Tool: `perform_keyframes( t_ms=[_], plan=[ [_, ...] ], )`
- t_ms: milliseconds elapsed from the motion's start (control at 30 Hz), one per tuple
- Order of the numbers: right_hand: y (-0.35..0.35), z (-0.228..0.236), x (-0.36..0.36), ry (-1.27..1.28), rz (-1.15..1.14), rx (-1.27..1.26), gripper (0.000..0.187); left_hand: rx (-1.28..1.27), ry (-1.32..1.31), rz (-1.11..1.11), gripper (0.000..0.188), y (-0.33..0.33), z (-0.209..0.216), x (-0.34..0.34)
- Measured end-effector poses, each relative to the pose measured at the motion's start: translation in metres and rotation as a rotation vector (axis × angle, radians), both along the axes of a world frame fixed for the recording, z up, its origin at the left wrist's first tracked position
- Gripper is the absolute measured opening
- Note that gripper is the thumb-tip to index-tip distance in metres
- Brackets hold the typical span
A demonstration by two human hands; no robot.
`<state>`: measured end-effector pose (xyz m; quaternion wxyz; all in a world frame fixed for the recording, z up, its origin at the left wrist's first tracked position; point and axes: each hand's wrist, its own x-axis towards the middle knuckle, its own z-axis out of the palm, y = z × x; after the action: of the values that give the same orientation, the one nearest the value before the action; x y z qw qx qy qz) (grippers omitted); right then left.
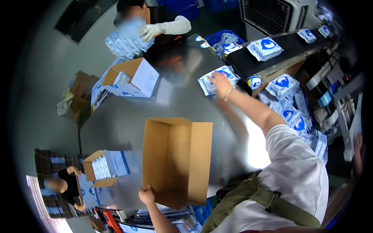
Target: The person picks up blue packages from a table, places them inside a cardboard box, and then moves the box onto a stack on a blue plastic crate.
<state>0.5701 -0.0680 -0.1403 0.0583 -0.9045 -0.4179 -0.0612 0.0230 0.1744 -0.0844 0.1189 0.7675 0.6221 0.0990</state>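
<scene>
A brown cardboard box (178, 155) stands on the metal table, its open top toward me and only bare board showing inside. My left hand (147, 195) is closed on its near left edge, thumb over the rim. Across the table, my right hand (222, 83) lies over a white and blue soft packet (210, 86) at the end of the conveyor belt. Its fingers are spread on the packet's top, and the far side of the packet is partly hidden beneath them.
More packets (265, 49) ride the dark conveyor belt (287, 48). Several packets (289, 105) fill a bin beside my right arm. Two part-filled cartons (145, 79) (101, 167) stand left. A gloved co-worker (167, 29) holds packets at the far side; another person (66, 186) is at left.
</scene>
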Motion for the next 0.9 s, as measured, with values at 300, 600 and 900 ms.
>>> perform_keyframes(
  t_ms=[300, 600, 900],
  plan=[
    [-0.017, -0.049, -0.032, 0.072, 0.003, 0.203, 0.074, 0.02, 0.012, -0.014, 0.037, 0.027, -0.028, -0.021],
    [-0.145, -0.02, -0.255, 0.296, 0.16, 0.262, 0.071, -0.099, 0.058, 0.033, 0.032, 0.009, 0.006, 0.007],
    [-0.063, 0.082, -0.212, 1.524, 0.127, 1.249, 0.078, -0.031, -0.006, -0.029, 0.032, 0.0, 0.01, -0.007]
  ],
)
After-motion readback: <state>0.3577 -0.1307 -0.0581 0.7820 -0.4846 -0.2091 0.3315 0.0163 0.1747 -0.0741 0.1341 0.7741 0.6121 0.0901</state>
